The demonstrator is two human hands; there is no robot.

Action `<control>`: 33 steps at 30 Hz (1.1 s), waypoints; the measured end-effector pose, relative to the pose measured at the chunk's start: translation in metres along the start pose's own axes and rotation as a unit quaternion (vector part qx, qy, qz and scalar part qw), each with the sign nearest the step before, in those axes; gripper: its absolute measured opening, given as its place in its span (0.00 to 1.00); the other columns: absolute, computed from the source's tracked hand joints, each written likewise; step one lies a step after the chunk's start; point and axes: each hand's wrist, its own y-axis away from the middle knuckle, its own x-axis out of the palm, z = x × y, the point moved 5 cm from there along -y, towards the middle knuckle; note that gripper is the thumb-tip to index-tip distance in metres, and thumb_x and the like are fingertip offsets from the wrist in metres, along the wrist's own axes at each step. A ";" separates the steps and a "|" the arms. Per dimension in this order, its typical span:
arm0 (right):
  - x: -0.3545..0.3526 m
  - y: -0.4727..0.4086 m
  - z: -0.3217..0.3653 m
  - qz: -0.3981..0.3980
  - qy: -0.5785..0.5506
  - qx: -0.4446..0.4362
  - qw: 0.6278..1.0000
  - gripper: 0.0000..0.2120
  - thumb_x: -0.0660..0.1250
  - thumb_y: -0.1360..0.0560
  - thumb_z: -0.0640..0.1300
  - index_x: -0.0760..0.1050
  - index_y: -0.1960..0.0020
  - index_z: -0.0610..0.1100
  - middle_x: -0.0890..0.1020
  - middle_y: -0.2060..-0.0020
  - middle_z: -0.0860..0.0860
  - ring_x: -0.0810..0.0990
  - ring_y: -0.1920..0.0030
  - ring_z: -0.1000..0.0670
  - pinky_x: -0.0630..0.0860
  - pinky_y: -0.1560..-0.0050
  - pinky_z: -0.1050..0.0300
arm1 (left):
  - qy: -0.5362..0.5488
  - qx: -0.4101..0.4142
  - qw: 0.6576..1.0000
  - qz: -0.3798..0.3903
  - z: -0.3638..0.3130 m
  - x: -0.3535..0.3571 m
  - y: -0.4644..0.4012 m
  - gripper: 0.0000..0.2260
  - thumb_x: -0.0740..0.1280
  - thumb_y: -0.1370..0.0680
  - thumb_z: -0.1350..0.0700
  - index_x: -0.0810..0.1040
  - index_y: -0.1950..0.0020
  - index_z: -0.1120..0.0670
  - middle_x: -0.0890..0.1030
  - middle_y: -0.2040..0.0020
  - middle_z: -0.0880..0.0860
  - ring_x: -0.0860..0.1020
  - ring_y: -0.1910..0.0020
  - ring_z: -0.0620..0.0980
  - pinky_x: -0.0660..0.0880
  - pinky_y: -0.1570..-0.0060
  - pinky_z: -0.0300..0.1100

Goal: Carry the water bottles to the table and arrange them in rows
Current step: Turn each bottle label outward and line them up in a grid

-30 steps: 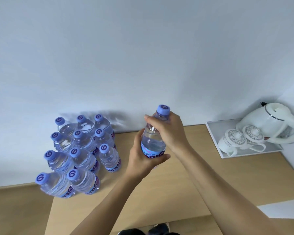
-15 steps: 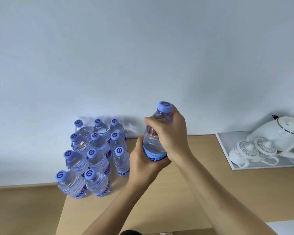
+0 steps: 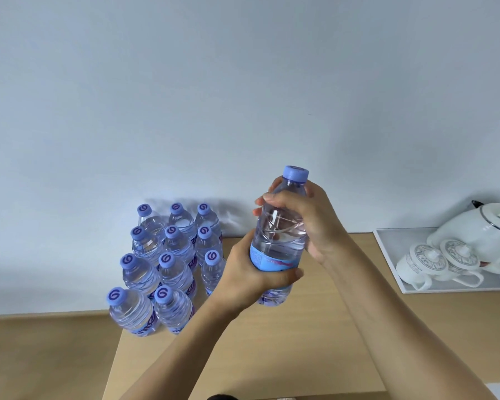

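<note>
I hold one clear water bottle [image 3: 280, 226] with a purple cap upright above the wooden table [image 3: 300, 342]. My left hand [image 3: 251, 272] wraps its lower part around the blue label. My right hand [image 3: 309, 220] grips its upper part just below the cap. Several more bottles [image 3: 168, 267] with purple caps stand in rows at the table's far left corner, against the wall. The nearest of them is a short way left of my left hand.
A white tray [image 3: 387, 255] at the far right of the table holds a white kettle [image 3: 485, 229] and two lidded white cups [image 3: 422, 264]. A pale wall rises right behind the table. The table's left edge runs beside the front bottles.
The held bottle has stayed in both hands and risen slightly, with more of its base showing below my left hand. The view has shifted, so the bottle rows and the tray sit further right.
</note>
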 end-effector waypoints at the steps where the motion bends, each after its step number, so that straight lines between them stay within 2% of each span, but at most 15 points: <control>1: -0.001 0.000 0.001 -0.025 0.031 -0.012 0.999 0.11 0.75 0.37 0.43 0.75 0.59 0.43 0.80 0.59 0.34 0.85 0.57 0.36 0.81 0.54 0.44 | 0.006 0.002 1.000 -0.012 -0.002 0.000 0.001 0.20 0.80 0.38 0.62 0.79 0.50 0.54 0.85 0.57 0.52 0.83 0.60 0.48 0.79 0.60 0.38; 3: -0.003 0.003 0.006 -0.098 0.109 -0.052 0.988 0.13 0.76 0.34 0.48 0.76 0.55 0.44 0.83 0.58 0.40 0.85 0.55 0.39 0.81 0.52 0.43 | 0.014 0.007 0.999 -0.045 -0.006 0.000 0.002 0.19 0.80 0.38 0.60 0.79 0.51 0.54 0.85 0.58 0.54 0.83 0.62 0.50 0.78 0.64 0.38; 5: 0.000 0.007 0.008 -0.135 0.138 -0.079 0.978 0.15 0.78 0.34 0.50 0.78 0.53 0.45 0.84 0.61 0.50 0.85 0.59 0.48 0.82 0.55 0.49 | 0.006 0.018 0.996 -0.086 -0.010 -0.002 0.002 0.20 0.79 0.39 0.59 0.78 0.50 0.57 0.85 0.58 0.55 0.83 0.61 0.56 0.80 0.66 0.45; 7: 0.006 0.010 0.005 -0.144 0.146 -0.084 0.975 0.16 0.79 0.34 0.50 0.76 0.53 0.46 0.84 0.61 0.55 0.85 0.60 0.52 0.82 0.56 0.54 | 0.000 0.027 0.994 -0.109 -0.012 -0.002 0.002 0.21 0.79 0.39 0.59 0.77 0.49 0.58 0.85 0.58 0.56 0.83 0.59 0.59 0.80 0.62 0.53; 8: 0.008 0.010 0.004 -0.151 0.146 -0.086 0.974 0.16 0.79 0.34 0.49 0.75 0.53 0.47 0.83 0.61 0.56 0.84 0.61 0.53 0.81 0.58 0.57 | -0.004 0.028 0.993 -0.114 -0.012 -0.001 0.002 0.21 0.78 0.39 0.60 0.77 0.49 0.57 0.85 0.58 0.55 0.83 0.59 0.58 0.80 0.60 0.54; 11: 0.010 0.008 0.003 -0.168 0.131 -0.092 0.973 0.13 0.77 0.33 0.41 0.74 0.56 0.47 0.81 0.65 0.56 0.82 0.65 0.54 0.76 0.65 0.64 | -0.019 0.027 0.993 -0.115 -0.011 0.000 0.004 0.21 0.78 0.40 0.59 0.77 0.50 0.53 0.85 0.57 0.51 0.84 0.57 0.52 0.82 0.58 0.49; 14: 0.009 0.006 0.007 -0.154 0.125 -0.093 0.976 0.11 0.75 0.34 0.38 0.74 0.59 0.46 0.81 0.68 0.55 0.81 0.69 0.54 0.75 0.69 0.66 | 0.004 0.019 0.996 -0.087 -0.009 0.002 0.004 0.24 0.80 0.40 0.57 0.77 0.48 0.51 0.86 0.54 0.50 0.84 0.56 0.49 0.81 0.59 0.41; 17: 0.009 0.005 0.010 -0.112 0.080 -0.083 0.987 0.10 0.74 0.35 0.35 0.75 0.59 0.42 0.80 0.70 0.52 0.80 0.72 0.51 0.76 0.71 0.62 | 0.030 0.005 0.998 -0.049 -0.010 0.004 0.004 0.23 0.80 0.39 0.59 0.78 0.47 0.52 0.86 0.54 0.51 0.84 0.56 0.51 0.80 0.59 0.39; 19: 0.008 0.002 0.012 -0.083 0.048 -0.072 0.993 0.09 0.74 0.36 0.35 0.76 0.59 0.42 0.80 0.70 0.50 0.80 0.71 0.49 0.76 0.70 0.59 | 0.050 -0.010 0.998 -0.024 -0.011 0.003 0.004 0.21 0.80 0.39 0.59 0.79 0.49 0.53 0.85 0.57 0.52 0.84 0.60 0.51 0.79 0.62 0.40; 21: 0.007 0.000 0.011 -0.052 0.031 -0.057 0.997 0.11 0.74 0.41 0.39 0.77 0.61 0.44 0.80 0.67 0.48 0.81 0.66 0.46 0.78 0.65 0.54 | 0.078 -0.033 0.996 0.021 -0.010 0.004 0.005 0.21 0.79 0.39 0.58 0.77 0.50 0.59 0.82 0.63 0.54 0.79 0.68 0.54 0.74 0.70 0.43; 24: 0.006 -0.002 0.010 -0.004 0.015 -0.045 0.999 0.12 0.74 0.44 0.43 0.79 0.60 0.48 0.82 0.61 0.45 0.82 0.59 0.41 0.80 0.56 0.46 | 0.101 -0.044 0.991 0.071 -0.008 0.006 0.007 0.22 0.78 0.37 0.59 0.72 0.51 0.66 0.76 0.69 0.57 0.70 0.74 0.54 0.66 0.73 0.42; 27: 0.006 -0.001 0.011 0.010 0.015 -0.049 0.999 0.11 0.74 0.41 0.41 0.80 0.59 0.49 0.83 0.59 0.45 0.83 0.56 0.40 0.81 0.50 0.41 | 0.064 -0.029 0.997 0.036 -0.015 0.002 0.007 0.21 0.79 0.40 0.57 0.76 0.51 0.60 0.80 0.65 0.56 0.76 0.72 0.53 0.72 0.74 0.41; 29: 0.006 0.000 0.014 -0.010 0.039 -0.060 0.997 0.09 0.74 0.36 0.41 0.79 0.56 0.46 0.83 0.59 0.45 0.84 0.56 0.41 0.80 0.47 0.38 | 0.053 -0.021 0.998 0.015 -0.018 0.000 0.006 0.21 0.79 0.41 0.55 0.78 0.53 0.57 0.82 0.63 0.55 0.80 0.67 0.51 0.76 0.68 0.44; 31: 0.006 0.002 0.018 -0.059 0.093 -0.079 0.991 0.12 0.74 0.33 0.43 0.76 0.52 0.42 0.83 0.59 0.49 0.84 0.57 0.46 0.82 0.50 0.41 | 0.050 -0.018 0.998 -0.013 -0.021 0.000 0.006 0.19 0.79 0.41 0.55 0.79 0.54 0.55 0.83 0.63 0.54 0.80 0.66 0.51 0.76 0.68 0.43; 33: 0.009 0.005 0.020 -0.095 0.128 -0.101 0.982 0.13 0.75 0.32 0.45 0.77 0.51 0.44 0.84 0.58 0.53 0.85 0.56 0.48 0.82 0.51 0.46 | 0.042 -0.008 0.998 -0.052 -0.023 -0.001 0.005 0.18 0.79 0.39 0.57 0.78 0.53 0.56 0.83 0.64 0.55 0.80 0.69 0.51 0.75 0.72 0.41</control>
